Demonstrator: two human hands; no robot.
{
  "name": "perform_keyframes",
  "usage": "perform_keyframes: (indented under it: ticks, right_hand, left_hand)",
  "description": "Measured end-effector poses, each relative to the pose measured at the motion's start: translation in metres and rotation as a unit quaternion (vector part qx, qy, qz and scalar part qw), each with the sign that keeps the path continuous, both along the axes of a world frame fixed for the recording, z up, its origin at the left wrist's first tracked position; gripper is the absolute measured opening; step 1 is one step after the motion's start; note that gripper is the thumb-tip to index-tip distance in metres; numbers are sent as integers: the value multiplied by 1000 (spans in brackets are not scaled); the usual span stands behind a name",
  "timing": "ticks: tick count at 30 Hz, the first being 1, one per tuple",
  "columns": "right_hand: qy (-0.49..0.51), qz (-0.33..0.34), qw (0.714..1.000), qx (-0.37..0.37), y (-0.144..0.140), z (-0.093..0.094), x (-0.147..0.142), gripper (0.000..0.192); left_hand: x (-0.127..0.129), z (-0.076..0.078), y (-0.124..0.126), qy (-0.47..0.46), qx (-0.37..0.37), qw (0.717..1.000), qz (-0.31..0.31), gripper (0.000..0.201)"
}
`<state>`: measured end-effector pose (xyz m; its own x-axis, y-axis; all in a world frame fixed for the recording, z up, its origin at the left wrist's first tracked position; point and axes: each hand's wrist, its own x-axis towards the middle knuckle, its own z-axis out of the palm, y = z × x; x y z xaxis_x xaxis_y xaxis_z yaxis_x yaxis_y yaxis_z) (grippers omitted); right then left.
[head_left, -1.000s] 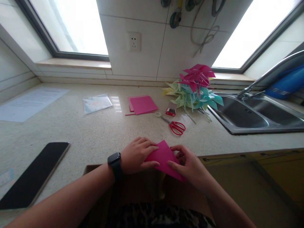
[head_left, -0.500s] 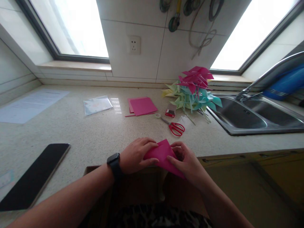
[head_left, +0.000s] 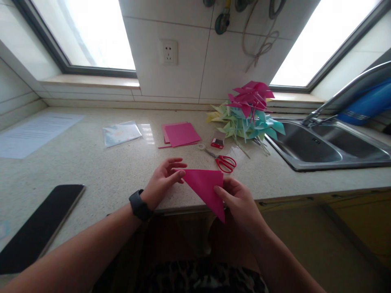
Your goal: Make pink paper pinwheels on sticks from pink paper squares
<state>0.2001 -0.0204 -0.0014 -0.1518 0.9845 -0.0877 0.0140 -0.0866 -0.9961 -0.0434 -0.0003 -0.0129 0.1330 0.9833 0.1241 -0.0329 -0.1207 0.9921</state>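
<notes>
We've got both hands on the pink paper triangle (head_left: 205,187): left hand (head_left: 161,181) pinching its left corner, right hand (head_left: 240,199) gripping the right edge, scissors (head_left: 222,161) just beyond.

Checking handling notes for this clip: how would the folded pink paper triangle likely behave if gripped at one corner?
The pink paper triangle looks thin, so probably light and floppy. Held between left hand and right hand, it stays flat; one-cornered, it would likely droop.

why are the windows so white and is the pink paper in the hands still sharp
Head view: both windows are blown out by daylight, with no detail outside; a bright glare patch lies on the counter; the wide lens bends the frames outward. The pink paper triangle between left hand and right hand stays sharp-edged.
</notes>
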Motion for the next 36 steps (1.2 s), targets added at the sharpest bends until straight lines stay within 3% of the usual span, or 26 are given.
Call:
perform_keyframes:
  ticks: [6,15,22,31,36]
  right_hand:
    - [52,-19,998,11,3,0,-21,31]
    - [125,34,992,6,12,-13,-39,19]
    - [118,82,990,-9,21,-13,-34,20]
    - [114,48,992,31,48,-30,-24,21]
    - [116,56,991,40,47,-33,-23,22]
  left_hand:
    - [12,0,-6,-103,-40,993,-38,49]
    - [17,3,-12,-134,-90,986,-29,34]
    - [17,2,-13,-140,-113,983,-19,27]
    - [16,0,-13,-137,-127,982,-5,30]
    - [16,0,-13,-136,-130,982,-1,30]
